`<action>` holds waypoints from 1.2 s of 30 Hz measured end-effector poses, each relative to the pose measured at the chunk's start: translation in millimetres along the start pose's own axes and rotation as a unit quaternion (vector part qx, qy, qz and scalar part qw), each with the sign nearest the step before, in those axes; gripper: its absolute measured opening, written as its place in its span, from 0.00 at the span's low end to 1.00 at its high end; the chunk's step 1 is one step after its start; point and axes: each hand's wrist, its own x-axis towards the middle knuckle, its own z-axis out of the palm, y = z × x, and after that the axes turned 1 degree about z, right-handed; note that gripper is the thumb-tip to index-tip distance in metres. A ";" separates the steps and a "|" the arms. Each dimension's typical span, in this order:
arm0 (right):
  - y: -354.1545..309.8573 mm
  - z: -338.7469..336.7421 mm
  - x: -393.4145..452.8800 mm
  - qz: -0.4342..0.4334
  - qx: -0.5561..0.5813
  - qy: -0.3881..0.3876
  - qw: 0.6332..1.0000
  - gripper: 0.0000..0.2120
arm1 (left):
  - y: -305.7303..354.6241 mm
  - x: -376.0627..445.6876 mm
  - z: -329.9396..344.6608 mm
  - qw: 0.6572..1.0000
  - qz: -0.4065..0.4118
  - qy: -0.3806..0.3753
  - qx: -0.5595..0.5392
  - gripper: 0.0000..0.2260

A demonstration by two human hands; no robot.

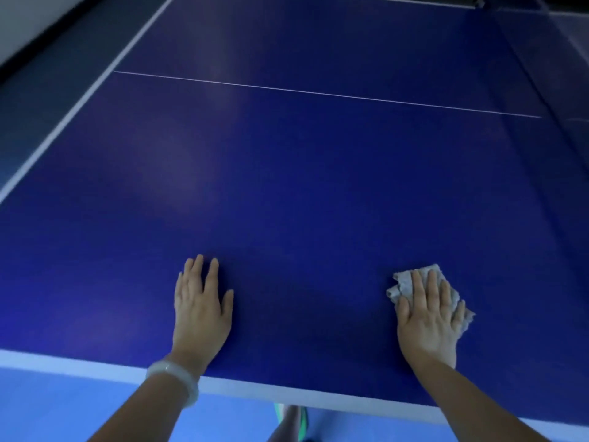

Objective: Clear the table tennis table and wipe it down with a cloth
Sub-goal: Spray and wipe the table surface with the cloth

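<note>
Head view: we are wiping, our right hand [428,317] flat-fingered pressing the cloth [411,279] onto the table [287,186], left hand [200,304] flat, bracing; next, sweep forward.

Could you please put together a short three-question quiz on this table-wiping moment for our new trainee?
1. True or false: the left hand presses the cloth.
2. Which wrist wears the pale bracelet: A left, B right?
3. Fill in: the right hand lies flat on the cloth on the blue ____.

Key: 1 false, since the right hand presses it while the left rests bare on the surface. 2 A. 3 table.
</note>
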 end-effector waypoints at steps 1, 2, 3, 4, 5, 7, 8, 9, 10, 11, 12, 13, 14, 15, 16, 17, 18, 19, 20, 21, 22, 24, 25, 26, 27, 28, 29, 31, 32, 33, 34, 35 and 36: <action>0.4 0.3 0.8 0.000 -0.002 0.000 1.000 0.28 | -11.0 -9.7 -2.2 1.000 -0.029 0.002 0.010 0.25; 0.2 0.2 1.2 0.002 -0.001 0.000 1.000 0.29 | -21.1 -17.9 -4.3 0.998 -0.057 0.001 0.019 0.26; -1.3 0.2 -0.5 0.008 0.002 0.001 1.000 0.29 | -29.4 -24.8 -5.6 0.997 -0.074 0.000 0.029 0.27; -4.9 0.1 -4.2 0.021 0.009 0.002 1.000 0.28 | -34.6 -29.8 -6.3 0.996 -0.078 0.000 0.042 0.27; -12.4 0.4 -11.2 0.042 0.018 0.005 0.999 0.28 | -37.2 -32.6 -6.1 0.996 -0.072 0.000 0.059 0.29; -39.2 4.7 -35.2 0.061 0.019 0.017 0.998 0.27 | -37.7 -33.2 -4.4 0.994 -0.062 0.000 0.086 0.31; -57.1 7.6 -51.0 0.041 0.014 0.025 0.999 0.28 | -37.1 -31.8 -3.3 0.994 -0.063 0.002 0.087 0.31; -75.6 10.8 -68.9 -0.004 0.009 0.030 0.999 0.29 | -37.0 -31.2 -2.7 0.994 -0.066 0.002 0.086 0.30; -93.0 14.5 -87.5 -0.069 0.002 0.026 0.997 0.29 | -37.4 -31.7 -2.7 0.994 -0.068 -0.002 0.084 0.29; -107.3 19.7 -104.6 -0.149 -0.011 0.020 0.989 0.29 | -37.9 -31.9 -3.0 0.994 -0.068 -0.004 0.082 0.29; -116.2 24.2 -119.0 -0.234 -0.030 0.010 0.972 0.30 | -38.5 -31.7 -3.7 0.994 -0.068 -0.005 0.081 0.30; -118.5 28.3 -127.9 -0.311 -0.050 -0.009 0.949 0.30 | -39.7 -31.3 -4.4 0.994 -0.069 -0.008 0.081 0.31; -113.0 30.7 -126.8 -0.372 -0.066 -0.023 0.926 0.31 | -39.1 -31.6 -4.1 0.994 -0.071 -0.011 0.082 0.32; -104.0 32.5 -118.4 -0.413 -0.083 -0.023 0.907 0.32 | -39.1 -31.5 -3.9 0.994 -0.072 -0.015 0.086 0.32; -93.3 32.2 -106.2 -0.426 -0.100 -0.018 0.899 0.32 | -38.7 -31.1 -3.9 0.993 -0.072 -0.017 0.088 0.32; -82.8 29.7 -92.9 -0.407 -0.113 -0.009 0.907 0.31 | -38.6 -30.9 -3.8 0.993 -0.072 -0.018 0.090 0.31; -73.2 25.2 -79.0 -0.345 -0.106 0.000 0.933 0.30 | -38.6 -30.4 -3.7 0.993 -0.072 -0.019 0.093 0.31; -65.2 20.1 -65.7 -0.253 -0.082 0.005 0.964 0.30 | -38.7 -30.2 -3.8 0.993 -0.071 -0.020 0.095 0.31; -60.2 16.3 -54.3 -0.151 -0.049 0.007 0.987 0.29 | -39.2 -30.4 -3.9 0.993 -0.070 -0.020 0.097 0.30; -61.1 13.7 -44.9 -0.060 -0.013 0.007 0.998 0.30 | -39.9 -31.0 -3.6 0.993 -0.068 -0.020 0.097 0.30; -67.4 13.2 -37.1 0.012 0.016 0.011 1.000 0.30 | -40.6 -31.3 -2.8 0.993 -0.066 -0.020 0.096 0.29; -98.8 14.4 -25.8 0.098 0.040 0.019 0.994 0.28 | -42.3 -31.0 -1.0 0.993 -0.064 -0.020 0.097 0.29; -121.3 15.6 -22.1 0.110 0.044 0.016 0.993 0.28 | -42.9 -30.3 -0.2 0.993 -0.061 -0.021 0.101 0.29; -144.2 17.1 -21.5 0.096 0.042 0.008 0.994 0.28 | -43.1 -29.7 0.6 0.993 -0.059 -0.022 0.104 0.29; -166.7 20.0 -25.4 0.054 0.031 -0.001 0.998 0.28 | -43.5 -29.7 1.1 0.993 -0.057 -0.026 0.105 0.29; -186.6 24.2 -34.5 -0.008 0.016 -0.005 1.000 0.28 | -44.1 -29.6 1.3 0.993 -0.055 -0.028 0.105 0.29; -202.4 29.2 -47.0 -0.071 0.003 -0.006 0.997 0.28 | -44.6 -29.5 1.2 0.993 -0.055 -0.027 0.104 0.29; -216.7 38.1 -75.9 -0.148 -0.004 -0.010 0.989 0.27 | -45.1 -30.3 0.6 0.993 -0.052 -0.024 0.101 0.29; -215.8 41.4 -88.8 -0.166 0.000 -0.011 0.986 0.27 | -45.0 -30.5 0.4 0.993 -0.050 -0.024 0.100 0.29; -210.6 43.8 -100.5 -0.176 0.004 -0.012 0.984 0.28 | -45.0 -31.0 0.1 0.994 -0.047 -0.025 0.099 0.29; -201.9 46.0 -111.2 -0.185 0.006 -0.012 0.983 0.28 | -45.0 -31.2 0.1 0.994 -0.046 -0.028 0.096 0.29; -190.8 47.6 -120.8 -0.194 0.003 -0.010 0.981 0.28 | -45.2 -31.6 0.1 0.994 -0.046 -0.030 0.092 0.29; -178.4 48.5 -129.6 -0.199 0.000 -0.006 0.980 0.28 | -45.4 -32.1 -0.3 0.995 -0.046 -0.032 0.087 0.29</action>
